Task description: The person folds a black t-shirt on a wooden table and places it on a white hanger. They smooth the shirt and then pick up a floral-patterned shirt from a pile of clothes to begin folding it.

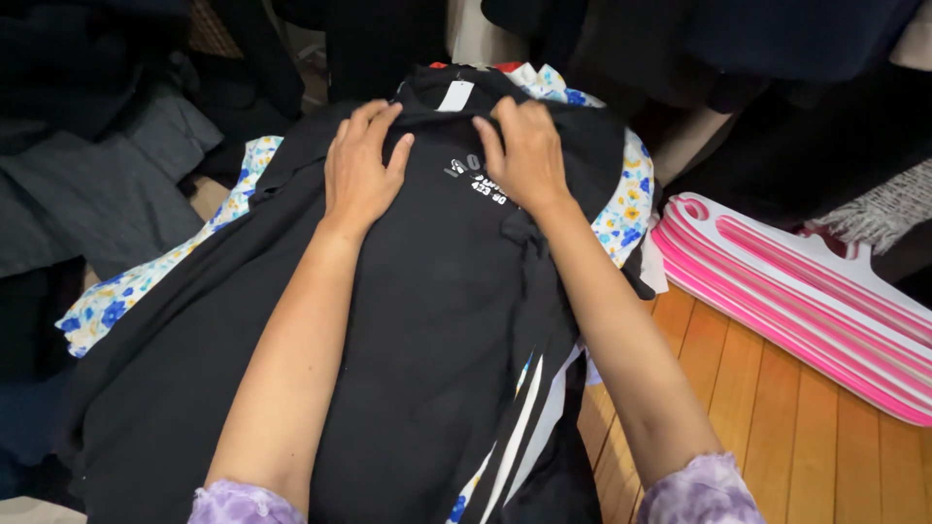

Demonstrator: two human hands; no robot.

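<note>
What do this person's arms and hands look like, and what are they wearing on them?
Both arms are bare from wrist to above the elbow. The left hand and right hand wear no gloves; no rings, watch or bracelets are visible. At the bottom edge, pushed-up sleeves show on both arms, of a lilac fabric with a pale mottled pattern.

Two bare forearms reach forward from lilac sleeve cuffs, the left hand (pixel 361 167) and right hand (pixel 524 150) lying palm down, side by side but apart, fingers spread and slightly curled, just below the collar of a black garment (pixel 427 320).
</note>
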